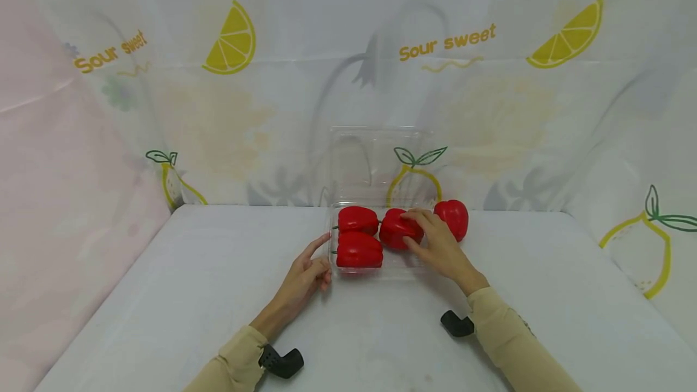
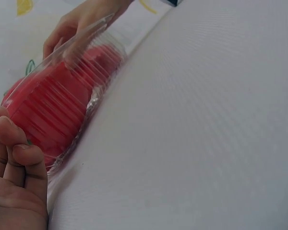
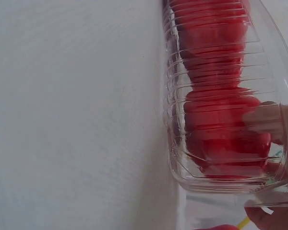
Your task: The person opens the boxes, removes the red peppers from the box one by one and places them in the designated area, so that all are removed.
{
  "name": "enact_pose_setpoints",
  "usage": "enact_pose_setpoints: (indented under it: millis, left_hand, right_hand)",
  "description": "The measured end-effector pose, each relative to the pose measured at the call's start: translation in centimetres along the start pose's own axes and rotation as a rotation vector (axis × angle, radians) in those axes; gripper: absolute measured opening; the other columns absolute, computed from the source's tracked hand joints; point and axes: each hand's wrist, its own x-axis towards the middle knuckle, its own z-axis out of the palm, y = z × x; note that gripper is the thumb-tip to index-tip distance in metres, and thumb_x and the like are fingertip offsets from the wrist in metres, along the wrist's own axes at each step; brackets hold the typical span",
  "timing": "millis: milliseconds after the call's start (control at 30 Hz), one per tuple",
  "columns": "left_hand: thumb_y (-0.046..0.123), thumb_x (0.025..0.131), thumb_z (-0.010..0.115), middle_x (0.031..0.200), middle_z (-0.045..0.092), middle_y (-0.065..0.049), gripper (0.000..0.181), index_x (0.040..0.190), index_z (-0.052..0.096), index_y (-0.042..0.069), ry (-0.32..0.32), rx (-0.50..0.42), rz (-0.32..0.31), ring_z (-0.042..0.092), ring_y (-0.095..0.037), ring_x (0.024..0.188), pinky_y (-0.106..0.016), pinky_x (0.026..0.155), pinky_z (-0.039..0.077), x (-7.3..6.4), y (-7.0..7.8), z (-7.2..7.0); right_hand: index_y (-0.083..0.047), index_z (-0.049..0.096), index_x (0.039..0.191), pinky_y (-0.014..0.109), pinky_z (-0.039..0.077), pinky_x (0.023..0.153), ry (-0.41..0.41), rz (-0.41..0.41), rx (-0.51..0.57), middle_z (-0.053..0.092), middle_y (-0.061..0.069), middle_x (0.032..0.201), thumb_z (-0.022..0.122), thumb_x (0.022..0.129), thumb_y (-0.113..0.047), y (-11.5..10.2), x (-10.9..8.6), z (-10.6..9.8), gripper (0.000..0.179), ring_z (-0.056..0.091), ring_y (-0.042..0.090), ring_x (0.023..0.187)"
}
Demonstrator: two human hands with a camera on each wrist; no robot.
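Note:
A clear plastic clamshell box (image 1: 403,272) stands on the table, its see-through lid (image 1: 354,162) raised at the back. Two red bell peppers, a rear one (image 1: 357,220) and a front one (image 1: 359,251), lie side by side in its left part. My right hand (image 1: 440,248) reaches into the right part and grips a third red bell pepper (image 1: 391,230) between thumb and fingers. Through the ribbed wall, that pepper (image 3: 221,134) shows in the right wrist view. At the box's left wall, my left hand (image 1: 305,277) touches with its extended index finger, the other fingers loosely bent.
Another red bell pepper (image 1: 453,220) sits on the white table (image 1: 218,271) outside the box, just right of it near the back edge. A printed curtain (image 1: 294,107) hangs behind. Black wrist devices (image 1: 282,362) are worn at both sleeves.

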Motion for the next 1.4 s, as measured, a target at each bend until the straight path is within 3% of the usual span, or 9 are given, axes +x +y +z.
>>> enact_pose_setpoints:
  millis: [267, 967, 1200, 1400]
  left_hand:
    - [0.004, 0.092, 0.041, 0.071, 0.055, 0.006, 0.060, 0.149, 0.020, 0.009, -0.004, 0.004, 0.003, 0.052, -0.006, 0.064, -0.017, 0.058, 0.046, 0.1, 0.0, 0.1]
    - [0.003, 0.093, 0.041, 0.072, 0.053, 0.006, 0.059, 0.148, 0.021, 0.008, 0.010, 0.010, 0.022, 0.051, -0.006, 0.066, -0.017, 0.058, 0.046, 0.1, -0.3, 0.0]
    - [0.003, 0.093, 0.041, 0.072, 0.053, 0.005, 0.058, 0.148, 0.024, 0.011, 0.027, 0.002, 0.010, 0.052, -0.006, 0.066, -0.017, 0.058, 0.046, 0.1, -0.3, 0.1]
    - [0.003, 0.093, 0.040, 0.073, 0.054, 0.005, 0.058, 0.148, 0.023, 0.011, 0.022, 0.005, 0.006, 0.052, -0.006, 0.066, -0.017, 0.058, 0.046, 0.1, -0.4, 0.1]
  right_hand:
    - [-0.016, 0.053, 0.127, 0.045, 0.051, 0.090, 0.029, -0.027, -0.009, 0.049, 0.007, 0.130, 0.071, 0.082, -0.016, 0.2, -0.1, 0.0, 0.049, 0.049, 0.025, 0.119]
    - [-0.014, 0.056, 0.123, 0.047, 0.052, 0.089, 0.158, -0.093, -0.029, 0.049, 0.009, 0.132, 0.073, 0.079, -0.014, 0.2, -0.1, -0.6, 0.047, 0.047, 0.026, 0.120]
    - [-0.013, 0.056, 0.121, 0.045, 0.052, 0.089, 0.180, -0.089, -0.025, 0.049, 0.009, 0.132, 0.072, 0.080, -0.013, 0.3, 0.0, -0.9, 0.044, 0.047, 0.026, 0.121]
    - [-0.013, 0.056, 0.119, 0.041, 0.055, 0.081, 0.211, -0.076, -0.023, 0.051, 0.009, 0.130, 0.073, 0.079, -0.013, 0.2, -0.1, -1.4, 0.044, 0.048, 0.025, 0.117]
